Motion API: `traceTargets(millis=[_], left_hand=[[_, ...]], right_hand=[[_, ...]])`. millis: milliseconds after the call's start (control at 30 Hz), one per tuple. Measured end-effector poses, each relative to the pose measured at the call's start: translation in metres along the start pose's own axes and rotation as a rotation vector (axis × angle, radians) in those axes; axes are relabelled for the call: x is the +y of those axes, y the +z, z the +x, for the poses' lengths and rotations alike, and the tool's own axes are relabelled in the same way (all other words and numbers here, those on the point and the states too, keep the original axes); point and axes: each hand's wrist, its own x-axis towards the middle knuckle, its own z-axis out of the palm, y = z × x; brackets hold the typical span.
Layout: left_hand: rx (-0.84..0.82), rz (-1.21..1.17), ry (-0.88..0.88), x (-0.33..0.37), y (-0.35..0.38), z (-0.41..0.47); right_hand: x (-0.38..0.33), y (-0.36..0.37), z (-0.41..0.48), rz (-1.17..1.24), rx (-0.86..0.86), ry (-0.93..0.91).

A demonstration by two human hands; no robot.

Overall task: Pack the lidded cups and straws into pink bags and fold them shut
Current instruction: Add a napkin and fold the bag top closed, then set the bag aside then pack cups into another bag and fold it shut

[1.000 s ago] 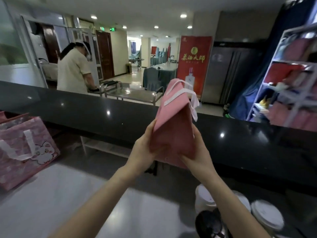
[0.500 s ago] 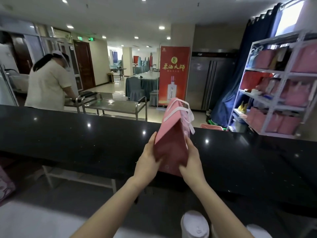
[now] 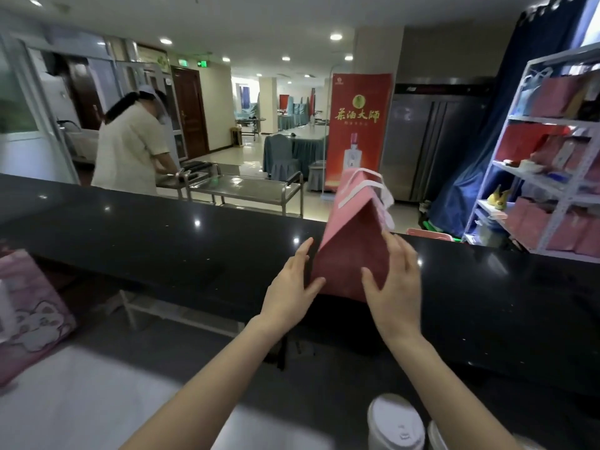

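White lidded cup [image 3: 394, 420] seen nearest, bottom right. Left hand [image 3: 290, 289] and right hand [image 3: 394, 287] laid against sides of pink bag [image 3: 352, 248], fingers [image 3: 397, 251] straight, nothing gripped. Bag stood upright on black counter [image 3: 162, 241], white handles topmost. Metal cart [image 3: 246, 188] seen beyond.

Both arms are reaching forward, side by side. The left hand [image 3: 290, 289] and the right hand [image 3: 394, 287] are facing each other, held close together, fingers straight and pointing up.
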Motion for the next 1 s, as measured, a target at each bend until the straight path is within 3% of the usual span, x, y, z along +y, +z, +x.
traceTargets(millis=[67, 133, 333, 633, 833, 1000], left_hand=[[0.105, 0.120, 0.085, -0.023, -0.027, -0.028], [0.126, 0.257, 0.098, -0.056, -0.061, -0.056], [0.205, 0.246, -0.264, -0.152, -0.179, -0.127], [0.425, 0.396, -0.459, -0.259, -0.363, -0.183], [0.370, 0.614, -0.543, -0.332, -0.450, -0.180], [0.210, 0.684, -0.589, -0.380, -0.480, -0.167]], right_hand=[[-0.025, -0.004, -0.012, 0.007, 0.054, -0.188], [-0.051, 0.001, -0.021, 0.066, -0.047, -0.303], [-0.121, 0.064, -0.050, 0.248, -0.505, -0.213], [-0.268, 0.233, -0.104, 0.267, -0.801, -0.398], [-0.373, 0.340, -0.114, 0.193, -0.906, -0.541], [-0.437, 0.396, -0.115, 0.119, -0.922, -0.630]])
